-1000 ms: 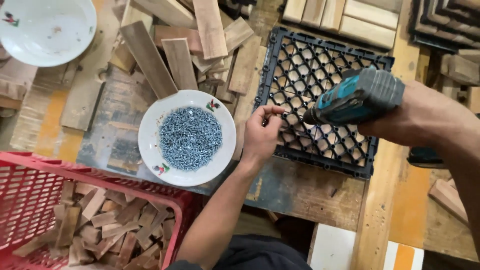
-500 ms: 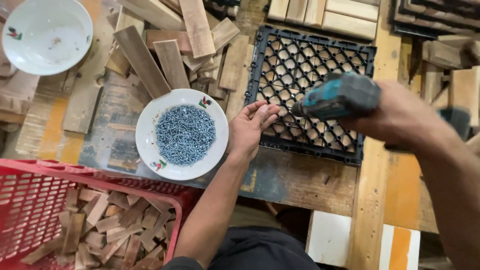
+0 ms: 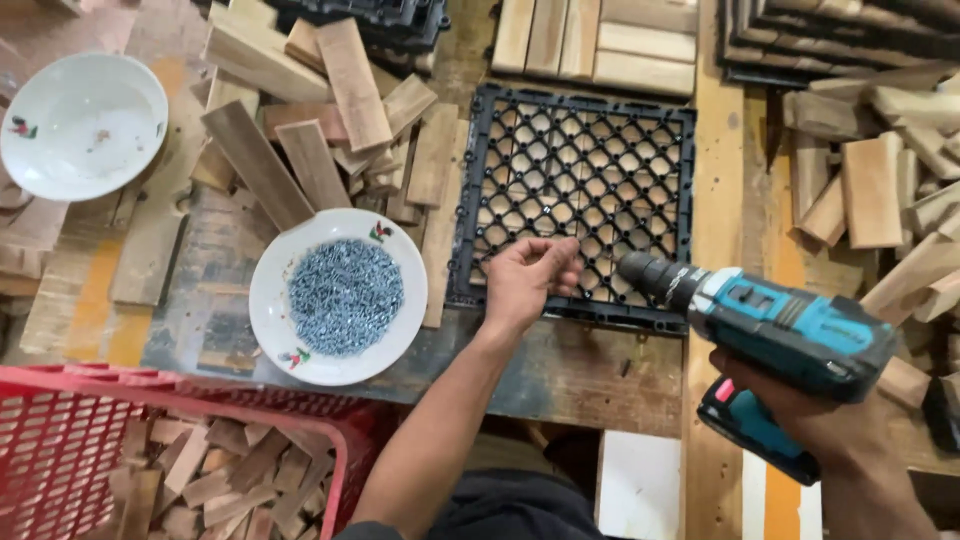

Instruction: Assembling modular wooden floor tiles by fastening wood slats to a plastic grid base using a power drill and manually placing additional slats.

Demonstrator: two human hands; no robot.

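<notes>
Over black grid tile (image 3: 585, 190): left hand (image 3: 528, 280), right hand (image 3: 810, 415) gripping drill (image 3: 770, 325).

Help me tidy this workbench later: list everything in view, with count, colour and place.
Grid panel: one, black plastic, flat on the bench at centre.
Plate of screws: one, white, heaped with silvery screws, left of the panel.
Empty plate: one, white, far left top.
Wood slats: many, brown, piled loose above the plates; more at the right edge.
Slat rows: one set, pale brown, side by side above the panel.
Crate: one, red mesh, bottom left, full of small wood offcuts.
Cordless drill: one, teal and black, lower right.
Left hand: curled over the panel's lower edge.
Right hand: gripping the drill's handle.
</notes>
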